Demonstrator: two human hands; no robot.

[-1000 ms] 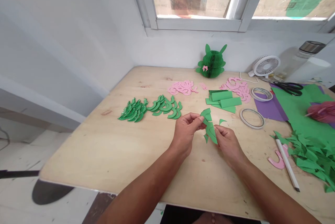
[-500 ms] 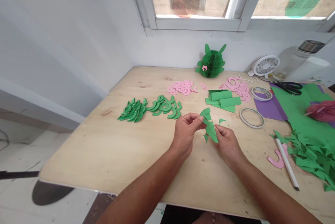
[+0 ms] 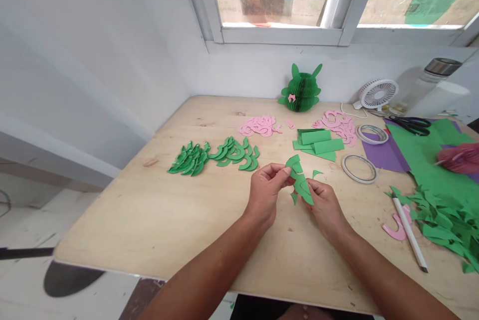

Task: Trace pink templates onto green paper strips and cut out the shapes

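A partly cut green paper piece with curved lines is held between my two hands above the table. My left hand pinches its upper left part between thumb and fingers. Lower down, my right hand pinches its right edge. Small green scraps lie beside and under the piece. Just behind are folded green paper strips. To the left sit two piles of curved green cutouts, one farther left and the other nearer my left hand.
Pink cutouts and a green paper figure stand farther back. Rightward are tape rolls, scissors, a white pen, green scraps, a fan and a bottle.
The lower end of the green piece has shifted slightly right in my hands. Both hands otherwise keep nearly the same place and grip.
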